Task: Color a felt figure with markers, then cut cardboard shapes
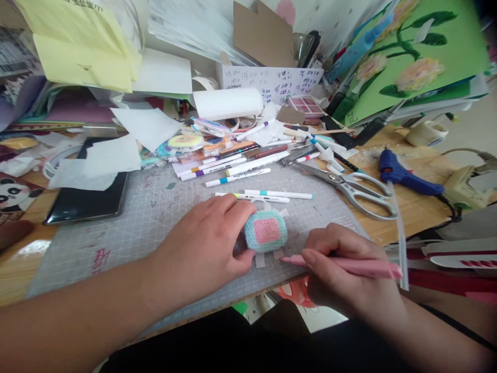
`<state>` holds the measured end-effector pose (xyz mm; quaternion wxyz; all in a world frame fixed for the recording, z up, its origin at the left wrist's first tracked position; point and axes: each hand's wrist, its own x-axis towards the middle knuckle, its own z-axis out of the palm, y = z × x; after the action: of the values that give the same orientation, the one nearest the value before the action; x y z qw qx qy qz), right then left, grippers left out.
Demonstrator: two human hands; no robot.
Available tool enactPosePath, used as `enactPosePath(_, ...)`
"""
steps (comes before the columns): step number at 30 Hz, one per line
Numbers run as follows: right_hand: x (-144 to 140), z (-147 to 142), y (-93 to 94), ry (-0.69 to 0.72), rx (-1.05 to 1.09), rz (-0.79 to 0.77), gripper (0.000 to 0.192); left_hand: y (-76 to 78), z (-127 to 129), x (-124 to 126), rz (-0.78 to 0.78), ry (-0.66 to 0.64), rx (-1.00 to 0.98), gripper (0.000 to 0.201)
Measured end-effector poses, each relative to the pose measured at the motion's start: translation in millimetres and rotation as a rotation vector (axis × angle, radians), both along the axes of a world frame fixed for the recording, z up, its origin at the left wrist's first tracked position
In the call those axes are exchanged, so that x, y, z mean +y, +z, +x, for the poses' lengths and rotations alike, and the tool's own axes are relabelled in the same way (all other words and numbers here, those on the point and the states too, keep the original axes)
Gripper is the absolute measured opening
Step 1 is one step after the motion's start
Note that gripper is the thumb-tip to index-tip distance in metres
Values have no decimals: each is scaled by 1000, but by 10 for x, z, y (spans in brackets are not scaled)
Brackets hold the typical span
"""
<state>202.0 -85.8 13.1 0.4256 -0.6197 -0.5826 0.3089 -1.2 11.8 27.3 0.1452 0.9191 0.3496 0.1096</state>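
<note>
My left hand (pixel 205 248) grips a small rounded teal piece with a pink square on top (pixel 266 231), which rests on the grey cutting mat (pixel 128 233). Small pale tabs stick out around its lower edge. My right hand (pixel 341 269) holds a pink pen (pixel 349 266). The pen's tip points left and touches the tab at the piece's lower right. Both hands lie near the mat's front edge.
Several white markers (pixel 236 177) lie behind the piece. Large scissors (pixel 349 186) and a blue glue gun (pixel 404 175) lie to the right on the wooden desk. A dark tablet (pixel 87 199) under white paper sits at left. Paper clutter and a green flower board (pixel 423 52) fill the back.
</note>
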Motion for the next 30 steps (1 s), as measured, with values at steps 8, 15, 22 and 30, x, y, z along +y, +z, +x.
enactPosePath(8, -3, 7, -10, -46, -12, -14, 23, -1, -6, 0, 0, -1, 7, 34)
enactPosePath(15, 9, 15, -8, -52, -16, -1, 24, 14, 0, 9, -15, -6, 14, 33)
enactPosePath(22, 22, 23, 5, -61, -57, 3, 24, 37, 6, -2, -28, -4, 20, 34)
enactPosePath(30, -22, -36, 21, -21, 9, 46, 24, 88, 42, -7, -60, 15, 50, 35)
